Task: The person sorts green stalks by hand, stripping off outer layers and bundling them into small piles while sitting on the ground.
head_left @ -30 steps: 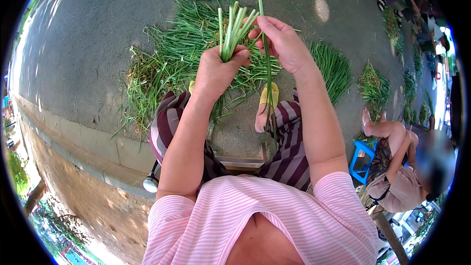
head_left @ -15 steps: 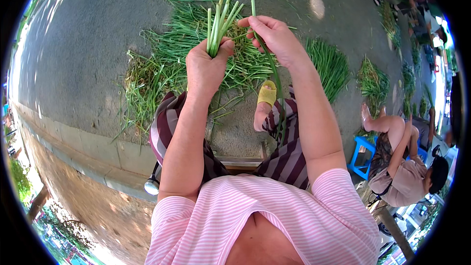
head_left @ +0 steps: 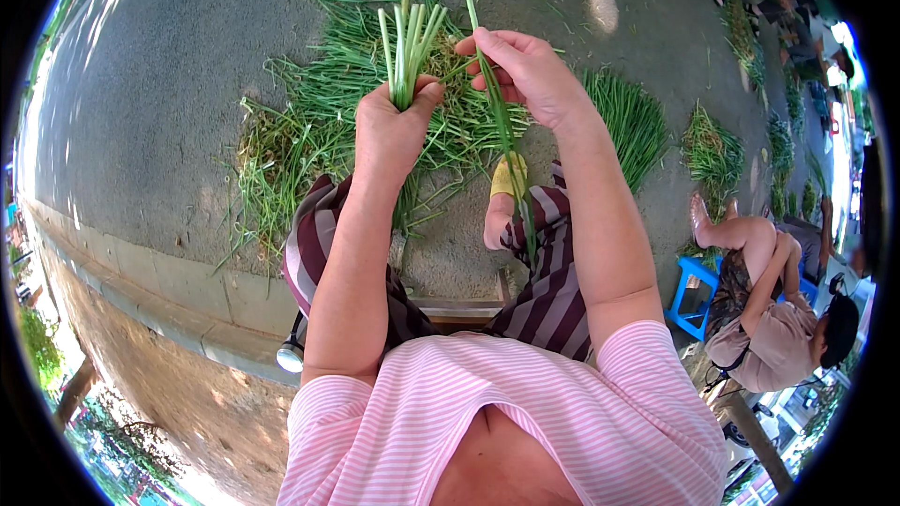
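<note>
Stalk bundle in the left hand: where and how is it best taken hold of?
Grip the stalk bundle below its splayed pale ends, probably from the wearer's side, as the left hand does: the stalks gather tightly at that fist but spread apart above it.

Blue stool (head_left: 677,298) near seated co-worker (head_left: 759,351); curb (head_left: 169,311) at left.

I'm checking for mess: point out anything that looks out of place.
The tangled green and brown stalks left of the left hand look messy: they sprawl loosely, unlike the aligned long green leaves at right.
</note>
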A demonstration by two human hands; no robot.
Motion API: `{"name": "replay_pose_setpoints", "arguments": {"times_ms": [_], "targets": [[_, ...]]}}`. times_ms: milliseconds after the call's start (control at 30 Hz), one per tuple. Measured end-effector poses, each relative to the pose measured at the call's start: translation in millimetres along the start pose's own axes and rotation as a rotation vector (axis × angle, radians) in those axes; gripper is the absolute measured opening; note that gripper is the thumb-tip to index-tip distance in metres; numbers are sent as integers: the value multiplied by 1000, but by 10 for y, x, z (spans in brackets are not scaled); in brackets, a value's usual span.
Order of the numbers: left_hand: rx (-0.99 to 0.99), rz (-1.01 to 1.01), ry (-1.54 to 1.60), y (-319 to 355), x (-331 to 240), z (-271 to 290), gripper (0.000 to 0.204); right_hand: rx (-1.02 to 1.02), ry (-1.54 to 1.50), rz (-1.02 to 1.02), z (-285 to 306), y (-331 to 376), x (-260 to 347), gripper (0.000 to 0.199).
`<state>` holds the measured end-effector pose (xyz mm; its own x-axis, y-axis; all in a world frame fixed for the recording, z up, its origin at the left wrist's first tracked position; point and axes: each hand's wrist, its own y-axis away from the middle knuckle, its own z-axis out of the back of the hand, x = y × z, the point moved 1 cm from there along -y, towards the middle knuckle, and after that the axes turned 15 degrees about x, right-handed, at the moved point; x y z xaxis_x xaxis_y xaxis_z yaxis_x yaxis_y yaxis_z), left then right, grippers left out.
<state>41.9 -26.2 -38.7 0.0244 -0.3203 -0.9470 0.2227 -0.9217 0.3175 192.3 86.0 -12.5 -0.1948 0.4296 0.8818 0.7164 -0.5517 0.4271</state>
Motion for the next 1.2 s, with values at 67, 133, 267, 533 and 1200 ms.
{"name": "replay_pose_setpoints", "arguments": {"times_ms": [67,133,267,533,1200], "targets": [[-69,-21,11,3,-8,2,15,-30,3,10,-7,6,5,35],[-157,-76,36,26,-66,-10,14,-62,9,22,9,-1,-2,35],[109,75,169,81,-138,-61,21,-83,-1,30,12,-21,-12,35],[311,193,296,147,-120,-147,24,-54,4,11,-35,-59,-33,35],[86,-74,52,86,-94,-182,10,-284,-17,232,-65,-161,-149,29]]}}
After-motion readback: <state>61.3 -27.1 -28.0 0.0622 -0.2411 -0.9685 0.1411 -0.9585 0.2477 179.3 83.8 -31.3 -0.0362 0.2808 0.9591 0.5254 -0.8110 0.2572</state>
